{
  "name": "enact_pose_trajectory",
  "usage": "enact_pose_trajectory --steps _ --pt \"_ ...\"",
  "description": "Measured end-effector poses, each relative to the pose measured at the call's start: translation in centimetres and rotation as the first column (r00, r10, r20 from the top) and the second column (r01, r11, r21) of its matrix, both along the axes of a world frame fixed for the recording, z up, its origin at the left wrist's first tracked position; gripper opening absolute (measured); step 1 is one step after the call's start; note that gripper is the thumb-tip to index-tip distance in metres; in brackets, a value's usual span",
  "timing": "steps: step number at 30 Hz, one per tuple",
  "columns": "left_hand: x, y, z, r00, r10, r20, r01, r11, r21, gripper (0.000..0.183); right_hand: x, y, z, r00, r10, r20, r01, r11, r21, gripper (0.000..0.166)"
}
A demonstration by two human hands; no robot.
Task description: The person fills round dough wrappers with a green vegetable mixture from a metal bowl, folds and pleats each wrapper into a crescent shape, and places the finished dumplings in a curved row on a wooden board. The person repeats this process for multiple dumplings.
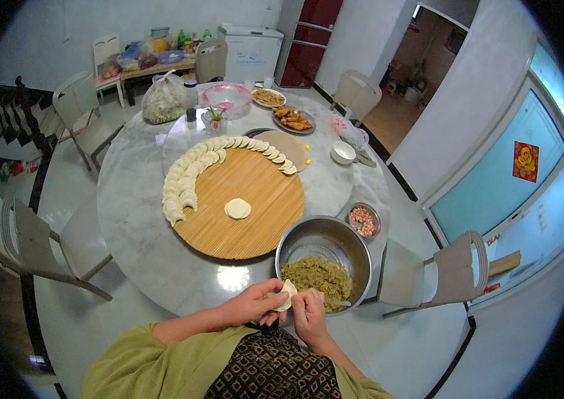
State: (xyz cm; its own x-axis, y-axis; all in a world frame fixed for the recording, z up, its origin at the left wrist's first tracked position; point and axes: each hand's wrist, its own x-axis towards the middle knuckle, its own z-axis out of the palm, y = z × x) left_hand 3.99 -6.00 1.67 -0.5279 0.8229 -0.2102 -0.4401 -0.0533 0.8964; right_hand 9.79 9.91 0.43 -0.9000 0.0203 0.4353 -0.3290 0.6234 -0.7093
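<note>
A folded dumpling in pale dough is pinched in my left hand, just over the near table edge. On its right side my right hand grips the dough edge with thumb and finger. A flat light utensil sticks out beside my right hand over the filling; I cannot tell if that hand also holds it. Greenish minced filling lies in the near part of a steel bowl. Round dough wrappers lie stacked on a round slatted bamboo board. Overlapping rows of dumplings line its left and far rim.
On the marble table stand a small bowl of pink diced pieces, a white bowl, a plate of fried food, a pink basin and a filled plastic bag. Chairs surround the table.
</note>
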Motion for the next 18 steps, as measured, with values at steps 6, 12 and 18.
enact_pose_trajectory --steps 6,12,18 --pt "0.4 -0.5 -0.6 0.996 0.062 0.062 -0.066 0.996 0.068 0.029 -0.1 -0.4 -0.2 0.997 0.074 0.023 -0.076 0.987 0.143 0.016" --pt "-0.4 -2.6 -1.6 0.953 0.157 -0.258 -0.159 0.987 0.013 0.025 -0.4 -2.9 -0.1 0.995 0.046 0.089 -0.039 0.996 -0.081 0.015" --pt "-1.5 -4.8 -0.1 0.986 0.137 0.090 -0.144 0.987 0.070 0.024 -1.5 -4.1 0.5 0.988 0.105 0.112 -0.118 0.987 0.108 0.016"
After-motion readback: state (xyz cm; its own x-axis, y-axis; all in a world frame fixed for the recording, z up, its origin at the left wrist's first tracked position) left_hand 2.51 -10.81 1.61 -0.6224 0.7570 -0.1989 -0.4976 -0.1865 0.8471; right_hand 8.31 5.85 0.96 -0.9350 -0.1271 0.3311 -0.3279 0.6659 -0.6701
